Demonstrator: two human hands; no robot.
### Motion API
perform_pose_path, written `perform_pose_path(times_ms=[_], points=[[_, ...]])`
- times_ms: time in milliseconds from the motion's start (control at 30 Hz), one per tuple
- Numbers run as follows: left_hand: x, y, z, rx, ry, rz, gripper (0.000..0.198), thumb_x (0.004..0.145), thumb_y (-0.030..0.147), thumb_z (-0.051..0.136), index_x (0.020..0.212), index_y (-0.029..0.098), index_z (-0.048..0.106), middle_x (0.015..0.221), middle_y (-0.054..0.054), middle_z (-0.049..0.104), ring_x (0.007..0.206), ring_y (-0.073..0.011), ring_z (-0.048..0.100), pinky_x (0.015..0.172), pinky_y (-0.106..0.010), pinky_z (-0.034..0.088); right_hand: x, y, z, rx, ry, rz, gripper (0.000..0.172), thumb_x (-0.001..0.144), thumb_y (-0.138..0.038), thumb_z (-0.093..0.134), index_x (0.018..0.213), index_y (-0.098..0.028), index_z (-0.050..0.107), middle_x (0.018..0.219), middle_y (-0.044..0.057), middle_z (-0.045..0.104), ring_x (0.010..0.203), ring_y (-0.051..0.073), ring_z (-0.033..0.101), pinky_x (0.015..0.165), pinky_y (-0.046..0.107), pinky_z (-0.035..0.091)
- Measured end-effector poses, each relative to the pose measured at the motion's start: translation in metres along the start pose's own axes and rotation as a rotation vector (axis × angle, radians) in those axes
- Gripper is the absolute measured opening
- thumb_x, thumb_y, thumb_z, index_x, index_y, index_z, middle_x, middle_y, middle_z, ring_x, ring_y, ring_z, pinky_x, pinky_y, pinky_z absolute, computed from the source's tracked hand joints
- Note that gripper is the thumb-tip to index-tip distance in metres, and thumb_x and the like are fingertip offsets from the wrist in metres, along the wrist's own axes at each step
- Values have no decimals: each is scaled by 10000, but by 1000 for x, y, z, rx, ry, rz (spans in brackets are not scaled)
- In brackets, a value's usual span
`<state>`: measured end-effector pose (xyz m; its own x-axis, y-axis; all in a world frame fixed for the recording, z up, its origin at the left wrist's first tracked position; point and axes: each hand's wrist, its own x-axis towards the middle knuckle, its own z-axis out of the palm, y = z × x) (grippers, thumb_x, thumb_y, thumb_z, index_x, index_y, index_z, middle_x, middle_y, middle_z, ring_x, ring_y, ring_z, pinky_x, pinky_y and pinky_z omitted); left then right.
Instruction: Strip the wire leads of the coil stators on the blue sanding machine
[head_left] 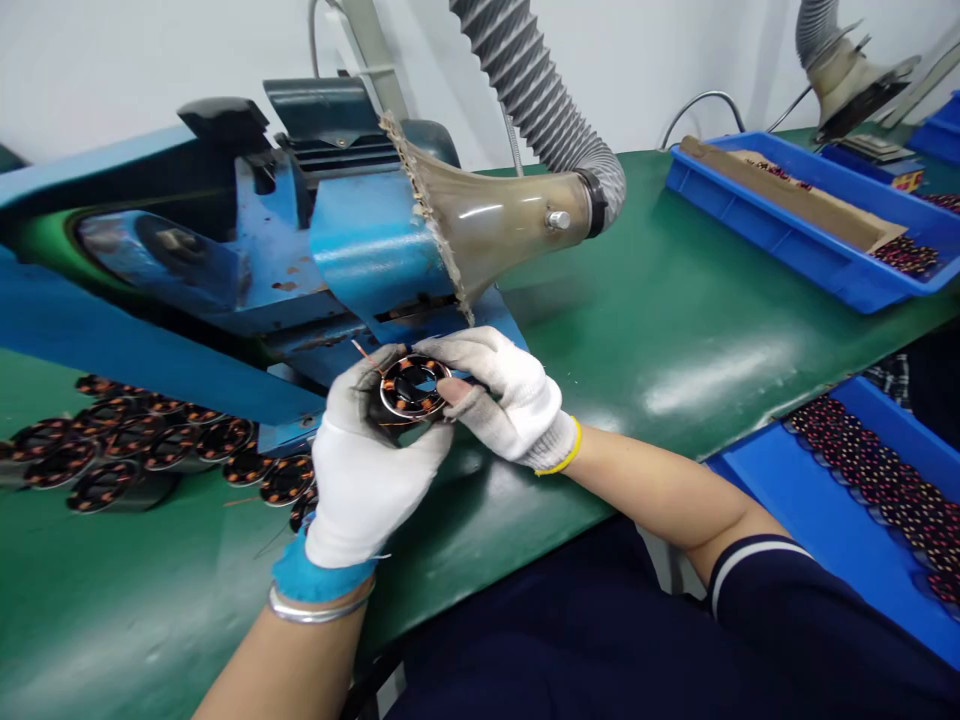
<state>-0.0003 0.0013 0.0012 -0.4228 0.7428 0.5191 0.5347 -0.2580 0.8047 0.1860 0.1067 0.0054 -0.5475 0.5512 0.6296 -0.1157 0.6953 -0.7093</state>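
Observation:
Between my two gloved hands is a motor stator (pixel 411 388), a ring with a metal rim, black insulation and copper windings inside. A loose copper wire end sticks up from its upper left. My left hand (pixel 371 450), in a white glove with a blue cuff, wraps round its left and lower side. On its right side, my right hand (pixel 499 395), in a white glove with a yellow-edged cuff, grips the rim, the bare thumb tip at the ring's opening. Right behind my hands stands a blue belt machine (pixel 382 240); its lower front is partly hidden by them.
Several more stators (pixel 124 440) stand clustered on the green table (pixel 600 330) at the left. A clear funnel hood (pixel 510 220) joins a grey hose (pixel 532 85). Blue bins (pixel 780 270) with small parts stand at the right, one lower bin (pixel 795 490) beside the table edge.

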Motion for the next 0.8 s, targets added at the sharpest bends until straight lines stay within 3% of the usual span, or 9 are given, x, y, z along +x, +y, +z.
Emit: perform_pose_path(times_ms=[100,200,300,367,467,533,633,800], points=[[0,1,-2,25,-78,-17,638,800,400,1001,1405,327,812,1325,-95,928,1203,-363,950,1055,-513,840,9,-3,-9,11,-21,149,406,1155,-659,911,1265,-270,954,1377,117,940,1344,348,915,1315,482,749],[-1,2,-1,3,-121,-39,614,744,420,1015,1306,316,792,1230,-86,922,1104,-360,948,968,-505,843,23,3,-18,171,106,414,526,1135,-784,910,1079,-264,858,1163,95,920,1185,327,932,1138,485,819],[-1,5,3,2,-75,-72,639,734,436,1030,1305,331,763,1215,-67,921,1085,-349,954,956,-486,841,33,8,-21,387,260,597,645,1086,-868,946,992,-253,777,1031,73,891,1016,295,933,943,440,836],[-1,7,7,4,-34,-91,638,778,437,1032,1347,337,762,1279,-77,927,1163,-348,958,1020,-487,837,33,3,-16,432,173,629,608,1009,-790,1073,1005,-237,819,1036,62,907,1040,292,932,997,432,830],[-4,8,12,-32,-15,-112,617,857,428,1000,1418,306,773,1382,-116,930,1267,-349,947,1151,-528,816,27,-16,-2,440,45,636,588,842,-554,1252,1184,-215,914,1201,62,953,1182,298,928,1123,411,801],[-7,8,12,-45,-46,-127,625,881,424,985,1452,280,775,1396,-127,932,1261,-347,942,1170,-555,811,23,-27,7,500,109,672,571,851,-502,1245,1220,-212,921,1218,61,952,1168,276,917,1111,380,786],[-12,9,11,0,-91,-131,626,863,432,1009,1423,270,780,1367,-120,926,1232,-360,935,1129,-558,820,25,-32,11,644,198,717,443,876,-463,1220,1048,-210,900,987,22,898,990,223,859,1008,328,766],[-14,11,11,74,-15,-83,664,789,460,1076,1347,268,772,1272,-104,901,1113,-355,918,1015,-533,832,35,-24,-2,691,433,749,393,897,-370,1205,929,-227,839,881,-32,815,880,165,770,974,307,736]])
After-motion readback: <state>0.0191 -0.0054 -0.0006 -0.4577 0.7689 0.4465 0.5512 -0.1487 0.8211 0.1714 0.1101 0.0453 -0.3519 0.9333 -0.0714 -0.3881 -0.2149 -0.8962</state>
